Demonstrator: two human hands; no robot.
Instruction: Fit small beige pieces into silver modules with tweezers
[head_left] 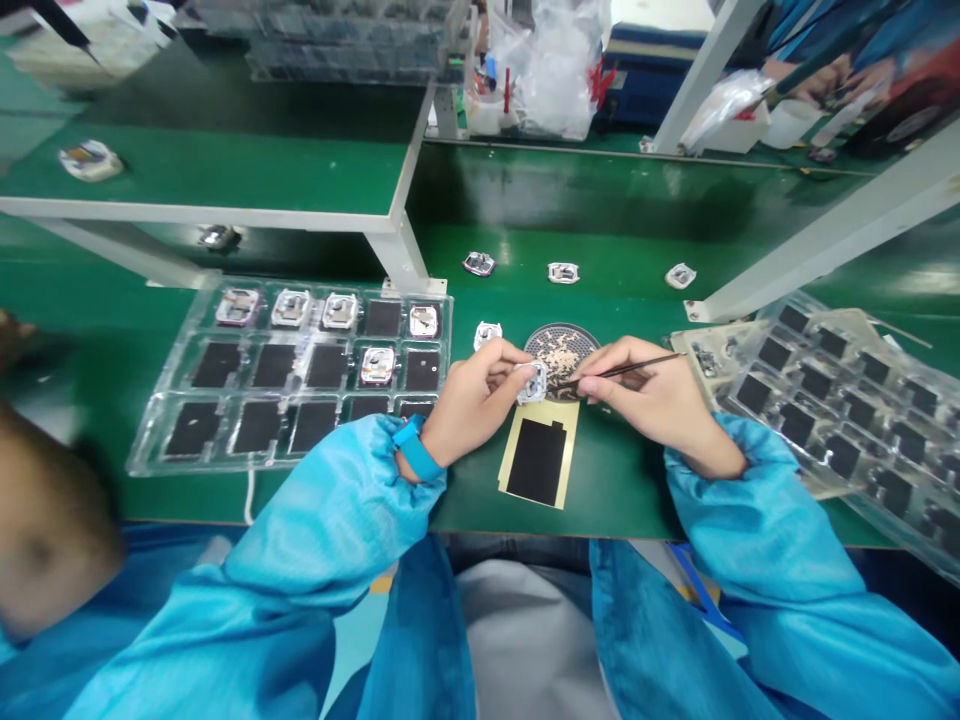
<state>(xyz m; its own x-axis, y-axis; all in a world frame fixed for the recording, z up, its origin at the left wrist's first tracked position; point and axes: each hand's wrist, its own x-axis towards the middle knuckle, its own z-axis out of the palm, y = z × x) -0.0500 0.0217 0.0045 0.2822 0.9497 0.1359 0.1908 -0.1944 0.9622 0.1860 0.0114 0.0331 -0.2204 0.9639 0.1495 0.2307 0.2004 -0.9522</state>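
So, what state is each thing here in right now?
Left hand: pinching a small metal frame
Right hand: holding fine tweezers, tips near the frame
Round perforated dish: holding small pale pieces
Yellow backing sheet: lying flat, black pad on it
Plastic tray on the left: pockets hold frames and black pads
Plastic tray on the right: pockets hold black pads

An electronics assembly workshop: long green-matted workbenches (pixel 225 175) on white frames, clear plastic trays (pixel 169 425) of small metal parts (pixel 377 365), blue smocks (pixel 322 530).
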